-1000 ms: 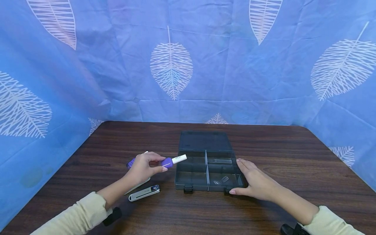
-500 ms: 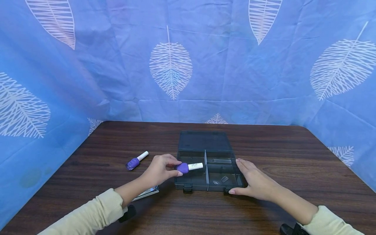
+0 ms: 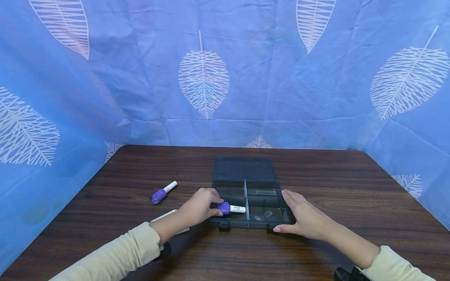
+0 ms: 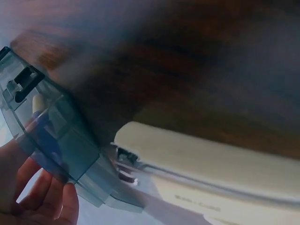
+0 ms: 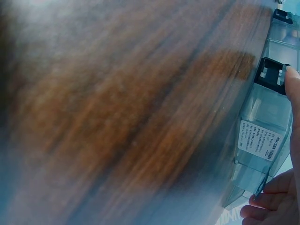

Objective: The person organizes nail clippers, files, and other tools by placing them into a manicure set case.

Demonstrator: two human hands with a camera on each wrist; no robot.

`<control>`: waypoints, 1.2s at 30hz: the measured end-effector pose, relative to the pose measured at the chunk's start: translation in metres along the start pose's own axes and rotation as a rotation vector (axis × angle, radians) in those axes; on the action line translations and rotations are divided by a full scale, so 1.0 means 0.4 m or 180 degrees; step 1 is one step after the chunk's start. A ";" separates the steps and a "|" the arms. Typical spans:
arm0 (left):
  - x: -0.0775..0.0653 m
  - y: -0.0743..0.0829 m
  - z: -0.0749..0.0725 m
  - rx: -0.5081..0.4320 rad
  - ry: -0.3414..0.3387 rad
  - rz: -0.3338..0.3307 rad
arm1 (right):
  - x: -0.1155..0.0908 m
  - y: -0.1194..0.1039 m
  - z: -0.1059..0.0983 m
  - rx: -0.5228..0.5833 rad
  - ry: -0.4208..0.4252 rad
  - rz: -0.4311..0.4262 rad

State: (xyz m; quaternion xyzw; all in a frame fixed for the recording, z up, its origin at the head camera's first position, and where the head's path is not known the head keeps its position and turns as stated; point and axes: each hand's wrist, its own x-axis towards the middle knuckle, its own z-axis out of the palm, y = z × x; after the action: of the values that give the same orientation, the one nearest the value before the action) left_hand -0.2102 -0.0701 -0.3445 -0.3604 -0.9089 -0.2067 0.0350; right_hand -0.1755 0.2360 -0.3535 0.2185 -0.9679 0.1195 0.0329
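Note:
A purple nail polish bottle [image 3: 224, 208] with a white cap is pinched between the thumb and fingers of my left hand [image 3: 202, 205]. It lies sideways inside the left half of the dark clear compartment box [image 3: 230, 224]; whether it touches the floor I cannot tell. The box lid [image 3: 242, 168] is folded back. My right hand [image 3: 306, 216] holds the box's right side, thumb by the front latch [image 5: 273, 75], fingers along the side wall. Beneath my left forearm, a cream nail clipper [image 4: 206, 164] is partly hidden in the head view.
A second purple nail polish bottle [image 3: 159, 196] lies on the wooden table [image 3: 327, 171] left of the box. In the right half of the box are a flat strip [image 3: 261, 192] and small clear pieces [image 3: 268, 213]. A blue leaf-print cloth [image 3: 242, 78] hangs behind.
My left hand has carried the nail polish bottle rightward and down, from beside the box into its left half. The other bottle has come into full view. My right hand has stayed put.

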 end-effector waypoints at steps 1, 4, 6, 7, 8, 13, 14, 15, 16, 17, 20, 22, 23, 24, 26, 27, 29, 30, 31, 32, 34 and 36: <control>0.002 0.002 -0.001 0.0091 -0.0058 0.0011 | 0.000 0.000 0.000 -0.0003 0.0000 0.0000; 0.009 0.012 -0.004 0.0452 -0.0237 0.0040 | 0.000 -0.002 0.000 -0.0012 0.0003 0.0011; 0.014 0.019 -0.004 0.0766 -0.0348 0.0066 | 0.000 -0.002 0.001 -0.0029 0.0002 0.0021; 0.017 0.023 -0.005 0.0912 -0.0399 0.0064 | 0.000 -0.002 0.000 -0.0036 -0.0003 0.0025; 0.019 0.027 -0.006 0.1027 -0.0438 0.0054 | 0.000 -0.002 0.000 -0.0043 -0.0007 0.0027; 0.028 0.040 -0.003 0.1337 -0.0535 -0.0077 | 0.000 -0.002 -0.002 -0.0052 -0.0023 0.0029; 0.030 0.041 -0.002 0.1354 -0.0539 -0.0107 | 0.001 -0.002 -0.002 -0.0052 -0.0025 0.0027; 0.030 0.041 -0.001 0.1361 -0.0548 -0.0140 | 0.001 -0.002 -0.003 -0.0048 -0.0029 0.0026; 0.031 0.041 0.000 0.1374 -0.0559 -0.0162 | 0.001 -0.001 -0.003 -0.0046 -0.0033 0.0024; 0.031 0.041 0.000 0.1393 -0.0566 -0.0165 | 0.001 -0.001 -0.003 -0.0047 -0.0035 0.0020; 0.028 0.038 -0.001 0.1355 -0.0541 -0.0122 | 0.003 0.000 -0.005 -0.0052 -0.0042 0.0005; 0.022 0.034 -0.005 0.1278 -0.0464 -0.0035 | 0.003 0.000 -0.006 -0.0057 -0.0043 -0.0005; 0.017 0.032 -0.007 0.1213 -0.0407 0.0013 | 0.003 0.000 -0.005 -0.0060 -0.0046 -0.0006; 0.012 0.029 -0.010 0.1127 -0.0339 0.0052 | 0.003 -0.001 -0.005 -0.0060 -0.0051 -0.0005; 0.001 0.024 -0.015 0.0950 -0.0174 0.0115 | 0.002 -0.003 -0.007 -0.0056 -0.0063 -0.0001; -0.005 0.018 -0.017 0.0876 -0.0083 0.0145 | 0.002 -0.004 -0.007 -0.0055 -0.0067 0.0002; -0.017 0.006 -0.019 0.0728 0.0114 0.0192 | 0.001 -0.005 -0.008 -0.0053 -0.0081 0.0014; -0.023 0.000 -0.021 0.0687 0.0218 0.0215 | 0.001 -0.005 -0.008 -0.0051 -0.0087 0.0020; -0.029 -0.007 -0.022 0.0650 0.0322 0.0235 | 0.000 -0.005 -0.008 -0.0049 -0.0092 0.0022; -0.036 -0.015 -0.024 0.0632 0.0421 0.0252 | 0.000 -0.005 -0.007 -0.0047 -0.0096 0.0026; -0.049 -0.027 -0.030 0.0644 0.0618 0.0287 | -0.001 -0.005 -0.005 -0.0054 -0.0097 0.0029; -0.063 -0.040 -0.037 0.0688 0.0804 0.0282 | -0.001 -0.005 -0.003 -0.0055 -0.0094 0.0030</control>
State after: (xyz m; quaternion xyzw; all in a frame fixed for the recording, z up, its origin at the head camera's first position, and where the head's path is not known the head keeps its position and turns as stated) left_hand -0.2036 -0.1025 -0.3418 -0.3654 -0.8974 -0.1497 0.1966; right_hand -0.1742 0.2349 -0.3519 0.2154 -0.9703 0.1080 0.0199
